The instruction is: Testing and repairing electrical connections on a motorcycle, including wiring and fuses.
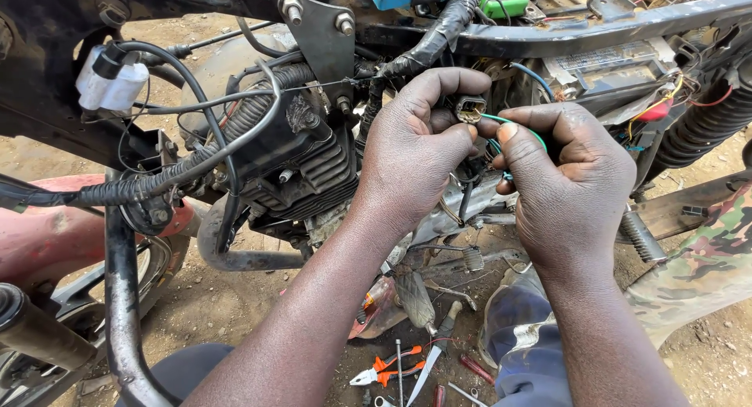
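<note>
**A:** While the bike frame (pixel 548 31) fills the far side, what sits under it?

**B:** The engine (pixel 301 168), left of centre, dark and finned, with black cables (pixel 235 113) looping over it and a white cap (pixel 112 84) far left. A crash bar (pixel 121 297) runs down the near left. A spring (pixel 705 129) shows at the far right.

**A:** And the hands?

**B:** Both are raised in the middle, just in front of the frame, likely so the short leads need no stretching. The left hand (pixel 411 152) is curled closed around a small black plug (pixel 470 108), pinched between thumb and forefinger with its open face turned toward the camera, probably so the sockets can be seen.

**A:** The right hand?

**B:** The right hand (pixel 568 180) is just right of the plug, fingers narrowed in a pinch on a green wire (pixel 517 123) that arcs toward the plug. Whether the wire's end has entered the plug I cannot tell; the thumb hides it.

**A:** Anything on the ground?

**B:** Near, on the dirt between the arms: orange-handled pliers (pixel 384 369) and a screwdriver (pixel 435 352), within reach below the hands. A camouflage sleeve (pixel 705 258) lies at the right.
</note>
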